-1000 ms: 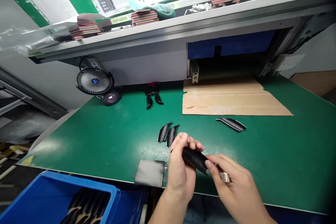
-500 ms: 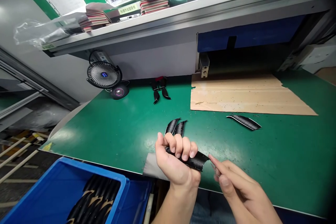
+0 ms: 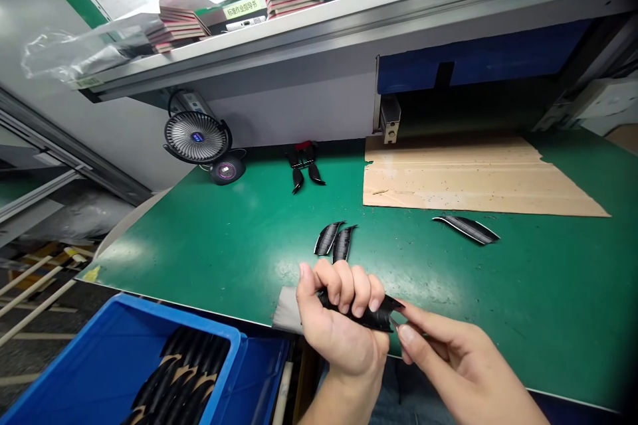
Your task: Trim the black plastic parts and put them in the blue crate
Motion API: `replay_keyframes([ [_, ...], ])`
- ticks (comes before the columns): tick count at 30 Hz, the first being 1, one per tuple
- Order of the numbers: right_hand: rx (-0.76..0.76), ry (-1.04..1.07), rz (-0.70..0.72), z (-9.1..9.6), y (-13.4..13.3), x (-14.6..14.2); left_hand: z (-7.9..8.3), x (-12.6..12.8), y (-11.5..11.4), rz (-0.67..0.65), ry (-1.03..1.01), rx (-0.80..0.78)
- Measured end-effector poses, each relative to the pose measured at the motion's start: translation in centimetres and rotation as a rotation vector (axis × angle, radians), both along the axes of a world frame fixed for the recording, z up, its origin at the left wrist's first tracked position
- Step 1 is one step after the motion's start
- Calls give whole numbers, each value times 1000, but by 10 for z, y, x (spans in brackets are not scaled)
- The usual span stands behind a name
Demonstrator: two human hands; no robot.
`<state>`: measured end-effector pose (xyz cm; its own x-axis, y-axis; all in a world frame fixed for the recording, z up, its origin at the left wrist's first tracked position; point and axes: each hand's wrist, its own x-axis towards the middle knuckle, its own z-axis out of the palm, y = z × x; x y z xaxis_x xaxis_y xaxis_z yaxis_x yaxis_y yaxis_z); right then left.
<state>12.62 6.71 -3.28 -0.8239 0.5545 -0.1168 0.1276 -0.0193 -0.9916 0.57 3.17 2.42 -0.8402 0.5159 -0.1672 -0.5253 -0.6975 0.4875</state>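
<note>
My left hand (image 3: 343, 319) is closed, palm up, around a curved black plastic piece (image 3: 381, 314). The fingers cover most of the piece, and its hollow, pointed end sticks out to the right. At that end my right hand (image 3: 443, 352) is closed in a pinch. A small pale edge shows between its thumb and fingers, too little to name. Just beyond my left hand, two similar black curved pieces (image 3: 335, 241) lie side by side on the green tabletop (image 3: 239, 239). Another such black piece (image 3: 466, 229), longer, rests farther right.
A blue bin (image 3: 164, 309) with several black curved parts stands at the lower left. Flat cardboard (image 3: 478, 176) covers the table's back right. A small fan (image 3: 198, 137) and black parts (image 3: 305, 169) are at the back. Overhead runs a shelf (image 3: 299, 33) with stacked pads.
My right thumb and fingers have moved in from the side to the end of the black piece. My left hand has shifted slightly right and down, still gripping it.
</note>
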Motion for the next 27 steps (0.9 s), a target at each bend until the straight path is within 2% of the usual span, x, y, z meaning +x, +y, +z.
replay_keyframes([
  [8,371,-51,-73,1,-4,0,-1,3,-1,17,34,-11],
  [16,488,-65,-105,0,-5,2,-5,5,2,22,41,-20],
  [20,595,-67,-143,-9,-6,2,-5,5,3,26,44,-35],
  [22,787,-92,-205,-14,-9,3,-5,5,4,39,28,-43],
  [25,1201,-150,-347,-16,-15,3,-5,1,7,59,-30,-59],
  [27,1361,-136,-432,-13,-19,2,-6,-4,9,60,-82,-75],
])
